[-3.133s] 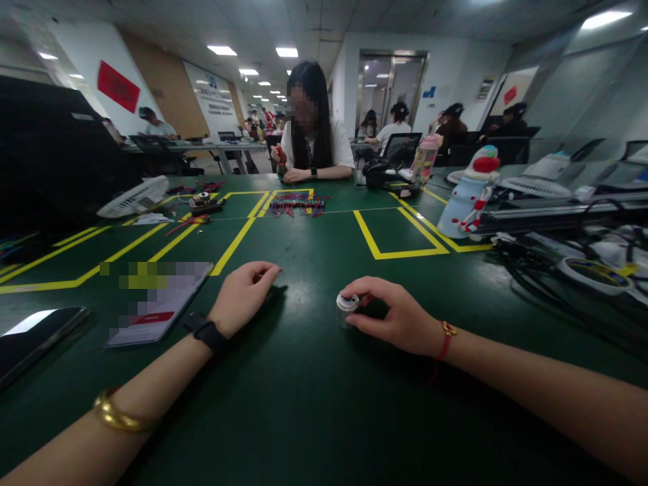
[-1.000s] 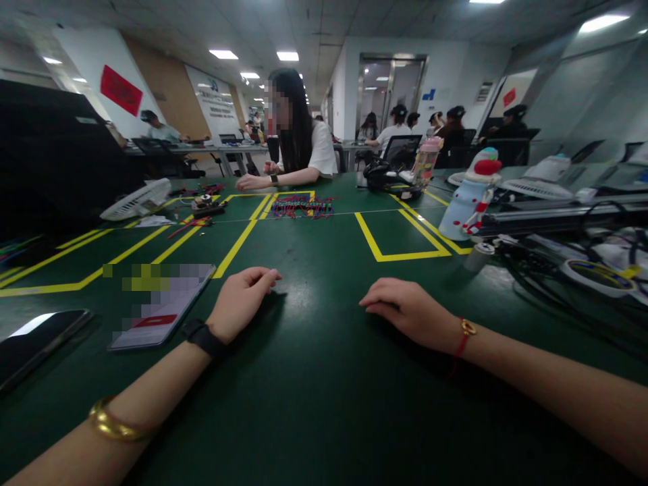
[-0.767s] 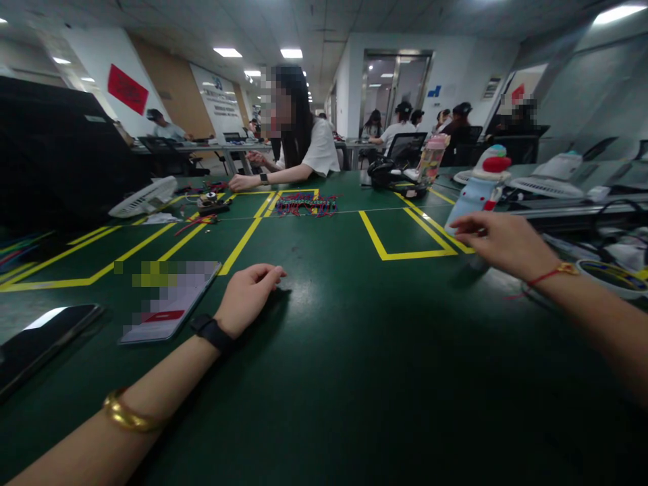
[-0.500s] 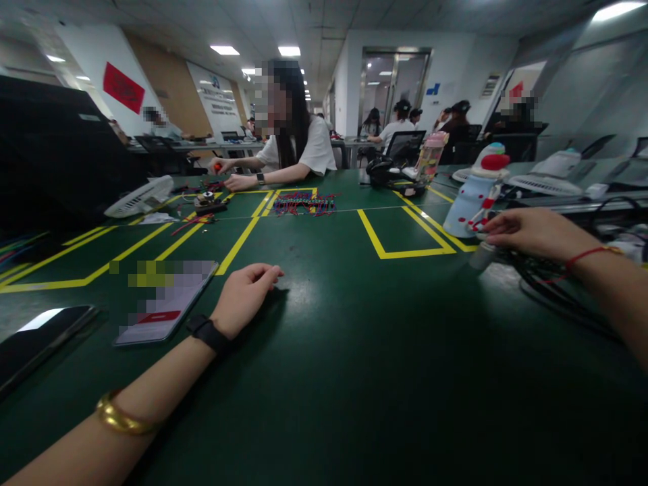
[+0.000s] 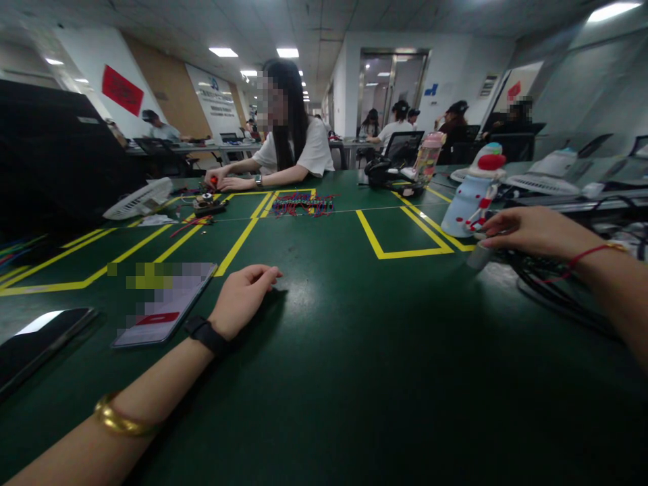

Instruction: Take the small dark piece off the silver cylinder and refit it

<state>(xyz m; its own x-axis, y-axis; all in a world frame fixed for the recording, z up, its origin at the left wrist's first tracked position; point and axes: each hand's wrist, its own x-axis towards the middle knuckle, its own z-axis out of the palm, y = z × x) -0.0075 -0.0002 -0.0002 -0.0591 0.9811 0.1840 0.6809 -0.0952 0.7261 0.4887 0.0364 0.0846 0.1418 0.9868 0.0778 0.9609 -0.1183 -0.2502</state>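
Left hand [image 5: 241, 300] at lower centre-left — palm down, fingers loosely curled. Right hand [image 5: 531, 233] at right edge — arm outstretched, fingers bent downward.

Both forearms are bare, with no sleeve in view on either side. The left hand [image 5: 241, 299] has a black band [image 5: 205, 333] strapped snugly around the wrist, wide and matte, like a watch or fitness strap seen from the side. Further up the same forearm sits a gold bangle [image 5: 120, 420], smooth, rounded and shiny, with light glinting along its upper edge. The right hand [image 5: 531, 231] has a thin red string bracelet [image 5: 587, 254] at the wrist, a slender cord that crosses the wrist at a slant. No rings can be made out on the fingers of either hand, and the nails look short and plain.
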